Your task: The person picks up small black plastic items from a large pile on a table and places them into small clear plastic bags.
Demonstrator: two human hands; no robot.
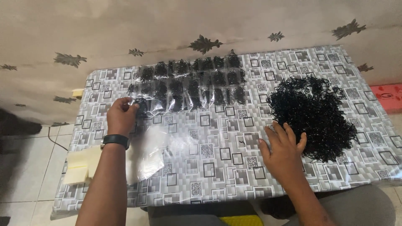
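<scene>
Both hands rest over the worktop (217,167), which is covered in a glossy plastic cloth printed with grey and white squares. Left hand (121,115), a black band on its wrist, pinches the clear, crinkly corner of a small filled packet (142,106) at about 10 o'clock from the worktop's middle, fingers closed on it. That packet sits at the near left end of the rows of small transparent packets (192,81), each holding a dark clump, laid side by side toward 12 o'clock. Right hand (284,148) lies open and palm down, fingertips spread and touching the near edge of a loose, tangled heap of thin black loops (314,113) at 3 o'clock. A stack of empty clear bags (146,155) lies flat and shiny at 8 o'clock, just beside pale yellow paper pieces (81,167).
</scene>
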